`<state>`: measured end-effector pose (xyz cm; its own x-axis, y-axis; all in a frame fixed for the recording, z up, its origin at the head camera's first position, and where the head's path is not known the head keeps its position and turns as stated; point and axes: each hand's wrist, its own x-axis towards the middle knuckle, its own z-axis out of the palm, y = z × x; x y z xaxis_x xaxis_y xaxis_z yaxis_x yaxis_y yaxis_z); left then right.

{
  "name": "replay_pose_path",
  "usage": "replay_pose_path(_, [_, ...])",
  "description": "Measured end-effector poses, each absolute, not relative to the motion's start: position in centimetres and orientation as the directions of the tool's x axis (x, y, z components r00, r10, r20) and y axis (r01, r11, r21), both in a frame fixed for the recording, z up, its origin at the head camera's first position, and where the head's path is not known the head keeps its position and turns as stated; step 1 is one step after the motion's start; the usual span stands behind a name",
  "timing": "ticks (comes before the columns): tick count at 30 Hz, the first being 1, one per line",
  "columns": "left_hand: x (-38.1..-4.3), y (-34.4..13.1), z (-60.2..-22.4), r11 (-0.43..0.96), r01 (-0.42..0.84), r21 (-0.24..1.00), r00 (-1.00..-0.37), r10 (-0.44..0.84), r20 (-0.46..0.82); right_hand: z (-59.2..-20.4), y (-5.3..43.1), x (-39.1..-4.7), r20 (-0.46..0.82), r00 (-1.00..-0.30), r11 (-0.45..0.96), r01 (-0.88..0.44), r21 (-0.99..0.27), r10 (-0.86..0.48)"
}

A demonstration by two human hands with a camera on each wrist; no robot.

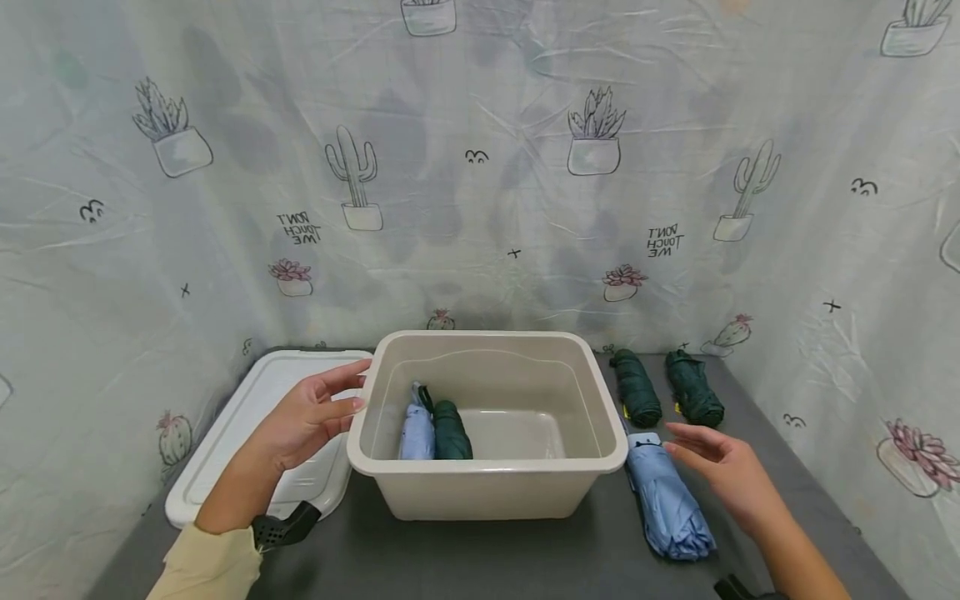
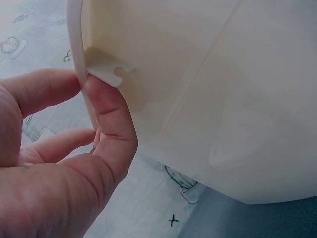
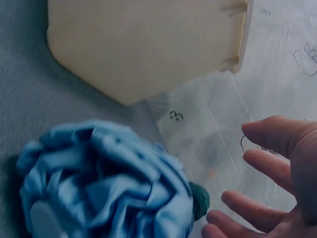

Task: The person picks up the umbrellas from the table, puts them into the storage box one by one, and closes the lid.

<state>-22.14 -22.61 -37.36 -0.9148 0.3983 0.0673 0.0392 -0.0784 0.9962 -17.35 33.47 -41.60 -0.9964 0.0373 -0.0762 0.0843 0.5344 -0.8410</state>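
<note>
A beige plastic bin (image 1: 487, 492) stands in the middle of the table. My left hand (image 1: 311, 417) pinches its left rim; the left wrist view shows thumb and fingers on the rim (image 2: 75, 39). Inside the bin, a light blue folded umbrella (image 1: 417, 432) leans beside a dark green folded umbrella (image 1: 452, 432). To the right of the bin lies another blue folded umbrella (image 1: 670, 504), its gathered folds filling the lower left of the right wrist view. My right hand (image 1: 723, 467) hovers by its upper end, fingers spread and holding nothing.
Two dark green folded umbrellas (image 1: 636, 390) (image 1: 693, 390) lie at the back right of the grey table (image 1: 450, 567). A white lid (image 1: 225, 467) lies flat left of the bin. A printed plastic curtain (image 1: 480, 208) encloses the back and sides.
</note>
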Motion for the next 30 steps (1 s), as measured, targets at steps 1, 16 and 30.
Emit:
replay_pose_path(1, [-22.2,-22.6,-37.3,-0.077,0.041,0.996,-0.915,0.398,0.068,-41.7,33.6,-17.3,-0.098,-0.994,0.541,0.104,-0.835,0.040])
replay_pose_path(16, [-22.3,-22.6,-37.1,-0.092,0.031,0.995,-0.915,0.398,0.065,-43.1,35.6,-18.0,-0.299,-0.940,0.569,0.158,-0.807,-0.163])
replay_pose_path(30, [-22.0,-22.7,-37.0,-0.108,0.020,0.994,-0.910,0.410,0.063,-42.9,35.0,-18.5,-0.363,-0.903,0.556,0.184,-0.811,-0.231])
